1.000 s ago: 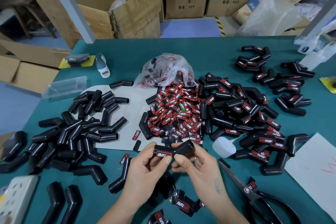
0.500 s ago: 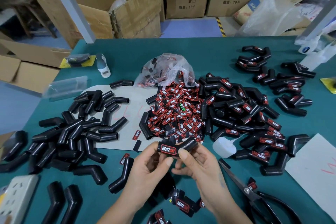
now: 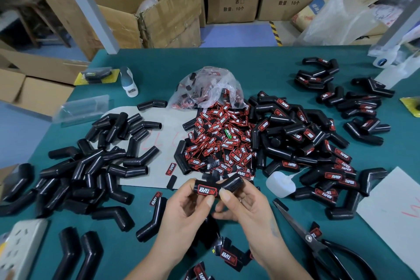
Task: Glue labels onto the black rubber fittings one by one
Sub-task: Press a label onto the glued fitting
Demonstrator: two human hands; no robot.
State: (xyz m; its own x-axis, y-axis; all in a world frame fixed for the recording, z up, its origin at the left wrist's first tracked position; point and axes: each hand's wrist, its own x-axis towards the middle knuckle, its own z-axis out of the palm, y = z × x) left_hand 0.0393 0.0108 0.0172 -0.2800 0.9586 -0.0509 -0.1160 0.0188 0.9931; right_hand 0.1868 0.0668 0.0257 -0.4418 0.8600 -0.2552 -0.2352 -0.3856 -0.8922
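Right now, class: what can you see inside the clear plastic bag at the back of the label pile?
Through the clear plastic bag a few red-and-black labels and black pieces show. The crumpled film hides the rest, so the amount cannot be told.

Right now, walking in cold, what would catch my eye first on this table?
Probably the heap of red-and-black labels at the table's middle, spilling from a clear plastic bag. Black rubber fittings flank it: unlabelled ones on the left, labelled ones on the right. Nearest the camera, the left hand and right hand hold one labelled fitting between them.
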